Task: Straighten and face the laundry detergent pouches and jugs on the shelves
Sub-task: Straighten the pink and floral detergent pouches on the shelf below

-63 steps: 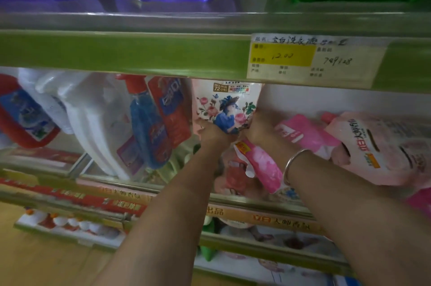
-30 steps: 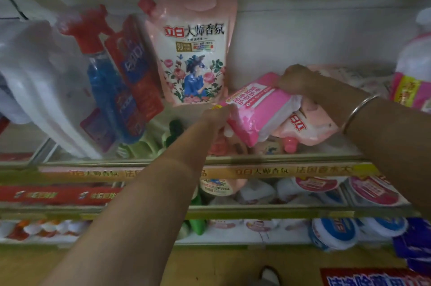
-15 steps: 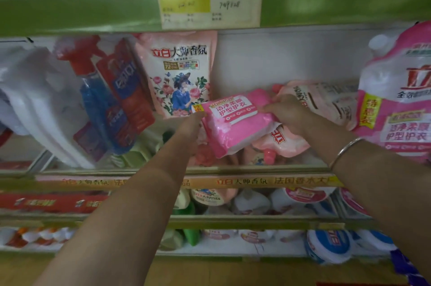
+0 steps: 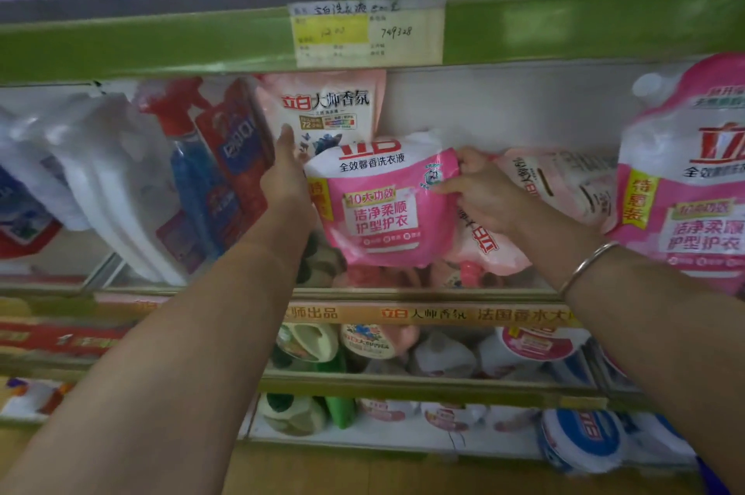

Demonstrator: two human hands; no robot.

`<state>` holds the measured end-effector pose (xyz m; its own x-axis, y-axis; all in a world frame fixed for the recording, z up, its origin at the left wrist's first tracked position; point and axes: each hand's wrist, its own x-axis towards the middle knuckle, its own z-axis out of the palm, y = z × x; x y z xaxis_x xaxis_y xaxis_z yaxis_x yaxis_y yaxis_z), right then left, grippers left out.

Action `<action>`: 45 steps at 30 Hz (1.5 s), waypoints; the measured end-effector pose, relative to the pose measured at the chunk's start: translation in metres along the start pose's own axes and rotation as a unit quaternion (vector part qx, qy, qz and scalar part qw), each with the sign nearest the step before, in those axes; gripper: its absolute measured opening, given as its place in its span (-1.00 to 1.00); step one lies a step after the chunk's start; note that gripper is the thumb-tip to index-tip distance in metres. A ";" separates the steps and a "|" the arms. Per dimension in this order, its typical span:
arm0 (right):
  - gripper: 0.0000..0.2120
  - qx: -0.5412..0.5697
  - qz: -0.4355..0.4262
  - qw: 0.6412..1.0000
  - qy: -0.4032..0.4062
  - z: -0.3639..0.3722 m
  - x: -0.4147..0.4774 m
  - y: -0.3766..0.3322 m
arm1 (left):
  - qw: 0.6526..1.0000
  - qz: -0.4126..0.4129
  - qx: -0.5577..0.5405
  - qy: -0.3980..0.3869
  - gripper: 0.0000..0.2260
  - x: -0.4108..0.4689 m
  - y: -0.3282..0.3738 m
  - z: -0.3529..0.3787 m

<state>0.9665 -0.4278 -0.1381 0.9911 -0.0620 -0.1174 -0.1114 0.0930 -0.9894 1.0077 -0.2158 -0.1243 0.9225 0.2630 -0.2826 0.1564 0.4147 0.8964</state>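
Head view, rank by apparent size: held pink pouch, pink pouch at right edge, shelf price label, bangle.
1. right-edge pink pouch, largest even though cropped.
2. held pink pouch.
3. price label: as wide as the held pouch, but shorter.
4. bangle, smallest.

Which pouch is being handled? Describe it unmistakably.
Find the green shelf rail with the yellow price tag. Below it, the left hand steadies and the right hand pinches a pouch. It is hot pink, white-topped, unlike the pale floral pouch behind.
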 end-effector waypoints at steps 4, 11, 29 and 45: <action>-0.61 0.099 -0.016 0.994 -0.041 0.018 0.005 -0.018 | 0.999 0.023 0.007 -0.034 -0.69 -0.002 0.029 -0.001; -0.79 -0.014 -0.001 0.995 -0.100 0.020 0.005 -0.042 | 0.975 -0.047 0.079 -0.200 -0.76 -0.015 0.026 -0.035; -0.89 0.040 -0.054 0.998 0.000 0.021 -0.006 -0.063 | 0.970 0.062 0.139 -0.192 -0.80 -0.013 0.041 -0.033; -0.86 -0.648 -0.020 0.762 0.010 -0.076 -0.008 0.020 | 0.949 -0.018 0.260 -0.176 -0.77 -0.020 -0.025 -0.045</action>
<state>0.9511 -0.5008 -0.1633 0.9957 -0.0554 -0.0744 -0.0721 -0.9670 -0.2445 0.9690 -0.1925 -0.1567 0.9599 -0.0881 -0.2662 0.2582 -0.0930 0.9616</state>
